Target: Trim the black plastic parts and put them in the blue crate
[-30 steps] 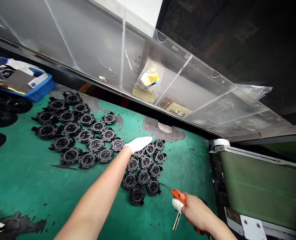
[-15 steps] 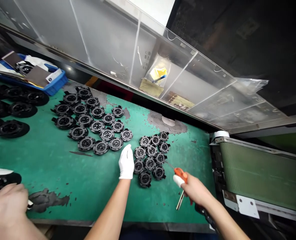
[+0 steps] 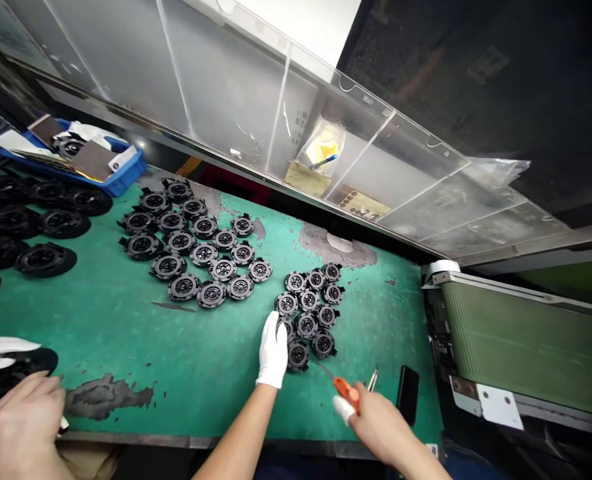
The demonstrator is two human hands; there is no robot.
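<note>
My left hand (image 3: 273, 353), in a white glove, has its fingers stretched out at the left edge of the right-hand group of black round parts (image 3: 307, 325). It partly covers one of these parts (image 3: 287, 327) and seems to touch it. My right hand (image 3: 379, 420) has a white cover on one finger and is closed around an orange-handled tool (image 3: 343, 387). The tool's thin shaft points up and left, near the lowest black part (image 3: 299, 355). Its exact kind cannot be made out.
More black round parts (image 3: 204, 253) lie left of centre. A co-worker's hands (image 3: 21, 420) hold a black part at lower left. A blue bin (image 3: 126, 170) stands at the back left. Tweezers (image 3: 373, 379) and a phone (image 3: 408, 393) lie near my right hand; a conveyor (image 3: 526, 347) is at right.
My left hand has moved right and down to the edge of the right-hand group. My right hand has drawn the tool down and left, and the phone shows fully. The view has shifted slightly.
</note>
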